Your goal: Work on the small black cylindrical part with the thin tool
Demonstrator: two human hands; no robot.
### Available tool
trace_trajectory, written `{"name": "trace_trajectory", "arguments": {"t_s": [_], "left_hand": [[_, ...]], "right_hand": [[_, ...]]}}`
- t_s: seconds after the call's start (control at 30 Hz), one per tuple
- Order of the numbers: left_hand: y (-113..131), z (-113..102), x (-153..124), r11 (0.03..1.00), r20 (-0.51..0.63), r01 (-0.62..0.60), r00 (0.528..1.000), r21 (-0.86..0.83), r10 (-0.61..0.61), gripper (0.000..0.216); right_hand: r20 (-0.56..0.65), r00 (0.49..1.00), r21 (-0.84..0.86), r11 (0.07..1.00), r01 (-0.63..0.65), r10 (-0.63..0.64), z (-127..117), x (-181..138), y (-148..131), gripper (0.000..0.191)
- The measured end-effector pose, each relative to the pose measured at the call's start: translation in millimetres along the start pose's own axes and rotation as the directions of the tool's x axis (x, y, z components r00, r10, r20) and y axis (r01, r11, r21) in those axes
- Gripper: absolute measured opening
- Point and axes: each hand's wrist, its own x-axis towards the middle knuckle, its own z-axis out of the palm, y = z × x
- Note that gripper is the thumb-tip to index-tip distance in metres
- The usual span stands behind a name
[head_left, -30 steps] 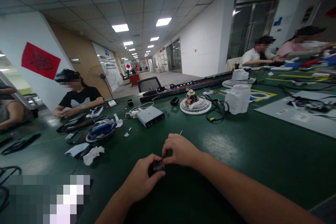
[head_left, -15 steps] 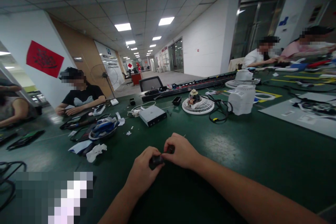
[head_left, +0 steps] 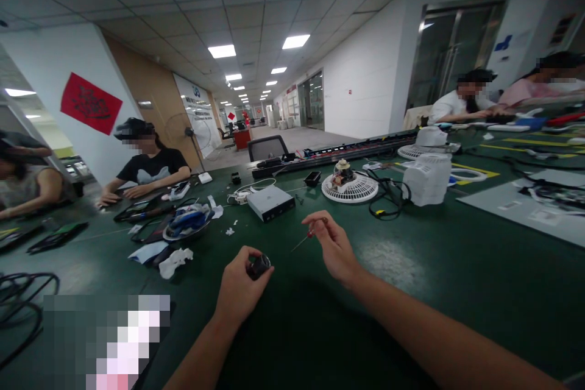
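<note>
Head view. The left hand (head_left: 240,292) is raised above the green table (head_left: 434,274), with its fingers curled closed around a small black round part (head_left: 259,266). The part sits at the fingertips, its end facing up and to the right. The right hand (head_left: 336,250) is up and to the right of the left, apart from it. Its thumb and forefinger are pinched on a thin tool (head_left: 305,237) with a red collar, the other fingers are loosely bent, and the shaft slants down toward the left. The tool tip is clear of the black part.

Containers: a small black tray (head_left: 312,178) stands beyond the hands, near the far rail; its contents cannot be made out. To the left, a shallow dark round dish (head_left: 176,235) holds a blue and white bundle (head_left: 189,218). What the bundle is cannot be told.

Other items on the table: a grey flat box (head_left: 273,202) lies straight beyond the hands. A white fan grille (head_left: 350,189) lies flat with a motor (head_left: 342,172) upright on it. A white fan housing (head_left: 427,178) stands to its right, with black cable (head_left: 388,198) between the two. Crumpled white paper (head_left: 176,262) lies left of the left hand.

Co-workers sit at the left edge and the far right of the table, their hands on their own work.
</note>
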Motion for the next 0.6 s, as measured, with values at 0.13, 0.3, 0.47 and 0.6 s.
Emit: {"name": "trace_trajectory", "arguments": {"t_s": [0.13, 0.3, 0.47, 0.6], "left_hand": [[0.0, -0.2, -0.3, 1.0, 0.011, -0.015, 1.0, 0.002, 0.015, 0.029], [1.1, 1.4, -2.7, 0.998, 0.039, -0.056, 0.998, -0.018, 0.057, 0.027], [0.3, 3.0, -3.4, 0.996, 0.066, -0.09, 0.994, -0.01, 0.09, 0.025], [-1.0, 3.6, -3.9, 0.994, 0.087, -0.11, 0.99, -0.001, 0.109, 0.022]], "right_hand": [[-0.03, 0.994, 0.211, 0.973, -0.097, 0.106, 4.7, -0.3, 5.3, 0.04], [0.189, 0.977, 0.287, 0.945, -0.155, 0.103, 10.8, -6.5, 7.3, 0.032], [0.312, 0.946, 0.17, 0.975, -0.143, 0.084, 13.3, -11.4, 7.8, 0.028], [0.324, 0.943, 0.135, 0.983, -0.127, 0.077, 12.5, -12.3, 4.5, 0.029]]}}
